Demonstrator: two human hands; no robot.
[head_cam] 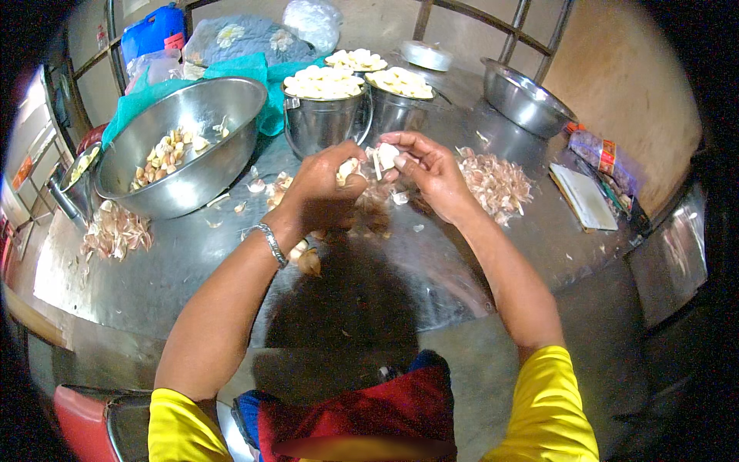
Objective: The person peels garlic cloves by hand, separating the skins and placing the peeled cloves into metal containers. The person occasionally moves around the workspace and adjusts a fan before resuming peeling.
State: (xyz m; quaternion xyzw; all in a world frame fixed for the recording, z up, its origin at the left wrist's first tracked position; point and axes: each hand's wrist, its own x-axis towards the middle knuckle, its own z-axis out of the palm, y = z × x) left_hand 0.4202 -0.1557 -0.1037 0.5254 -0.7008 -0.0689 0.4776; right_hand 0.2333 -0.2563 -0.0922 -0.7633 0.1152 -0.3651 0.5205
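Observation:
My left hand [332, 182] is curled around pale garlic cloves [348, 168], above the middle of a metal table. Beside it, nearly touching, my right hand [426, 167] pinches a whitish piece of garlic [388, 155] between thumb and fingers. A thin pale stalk or strip of skin stands between the hands. Loose garlic and skins [280, 186] lie under and left of my left hand, partly hidden by it. Close to my right hand is a heap of garlic skins [496, 182]. Unpeeled cloves [167, 153] lie in the large steel bowl [196, 187] at the left.
Steel buckets [323, 118] heaped with peeled cloves [323, 82] stand beyond my hands. Another steel basin [522, 104] is at the back right, a white board or box [586, 196] at the right. More skins [117, 234] lie left. A red chair [81, 424] stands at the lower left.

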